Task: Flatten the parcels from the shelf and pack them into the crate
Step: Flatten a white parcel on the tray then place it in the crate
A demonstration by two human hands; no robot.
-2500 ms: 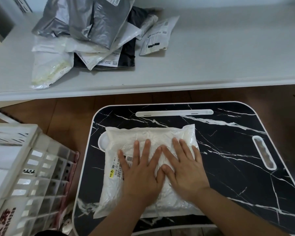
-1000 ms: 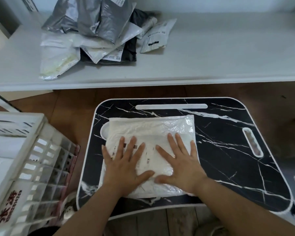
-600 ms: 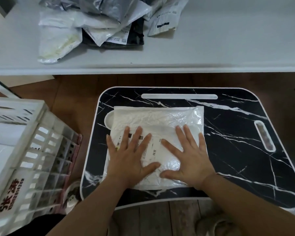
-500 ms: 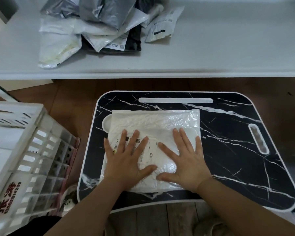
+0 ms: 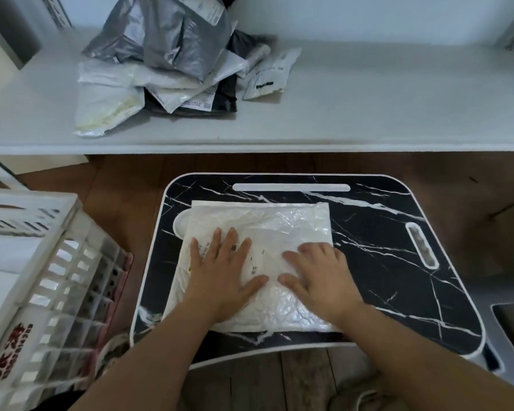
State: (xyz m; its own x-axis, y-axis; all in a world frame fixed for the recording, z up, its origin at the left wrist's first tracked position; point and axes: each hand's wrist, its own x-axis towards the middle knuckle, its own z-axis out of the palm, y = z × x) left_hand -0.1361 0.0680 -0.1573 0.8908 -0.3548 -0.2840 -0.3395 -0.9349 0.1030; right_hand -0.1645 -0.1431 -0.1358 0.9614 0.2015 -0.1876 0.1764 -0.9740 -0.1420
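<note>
Wooden floor [image 5: 125, 185] under everything, with a white shelf [image 5: 368, 114] running across the top of the head view and a black marble-pattern lap desk [image 5: 383, 262] set below it.

Head view, top to bottom:
- Shelf: pile of parcels [image 5: 166, 63] at the left end, grey, white and black mailers stacked loosely, labels showing. One small white mailer [image 5: 267, 75] lies just beside the pile on its right.
- Desk: white bubble-mailer parcel [image 5: 267, 226] lying flat on the left half, its left edge overlapping the round white recess. Crinkled surface, printed label partly hidden under the palms.
- Left hand [image 5: 223, 277]: palm down on the parcel's left-centre, fingers straight and spread, thumb pointing right. Grip released, just pressing.
- Right hand [image 5: 318, 277]: palm down on the parcel's right-near portion, fingers bent at the knuckles against the film (nothing pinched or wrapped as far as I can tell). Grip released too. The two thumbs nearly meet at mid-parcel.
- Parcel extends past both hands at the far side; its near edge sits under the wrists.
- White slatted crate [image 5: 57, 277] on the floor, left of the desk and close to it, red characters on its near wall. Contents unclear from this angle.
</note>
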